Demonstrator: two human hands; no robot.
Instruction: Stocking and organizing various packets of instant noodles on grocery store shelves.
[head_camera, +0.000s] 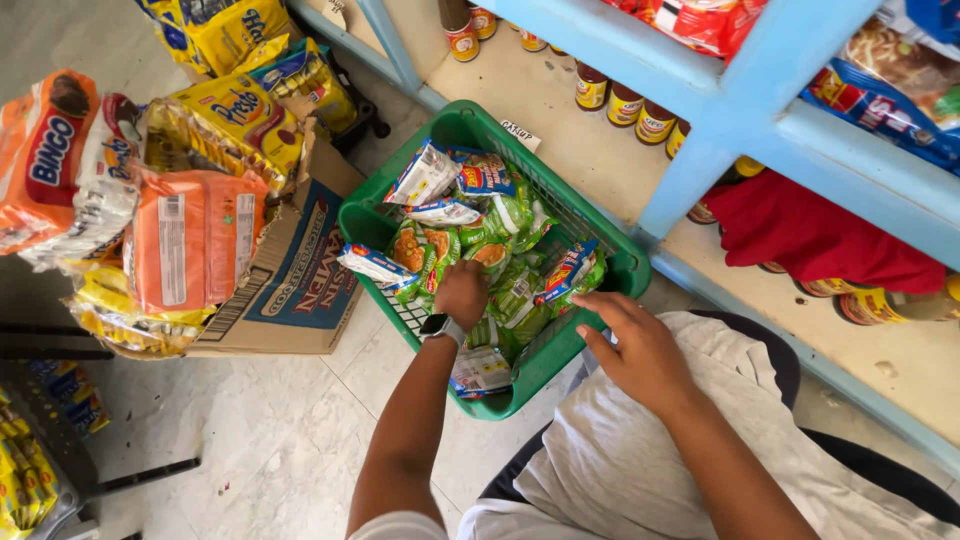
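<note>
left hand (462, 293), smartwatch on the wrist, is down in the green basket (628, 268), fingers curled shut around green snack packets (520, 300); exactly which packet it grips is hard to tell, the fist hides it. right hand (635, 345) sits at the basket's 4 o'clock rim, fingers spread open and flat, holding nothing, tips touching the rim. basket stands on the tiled floor (270, 430), packed with green and blue-white packets. at its 9 o'clock, touching it, a cardboard box (300, 280) loaded with orange and yellow snack bags (190, 235). at 1 o'clock, a blue shelf (700, 150) with a row of bottled sauces (625, 105). red cloth (810, 235) on the shelf at 3 o'clock.
</note>
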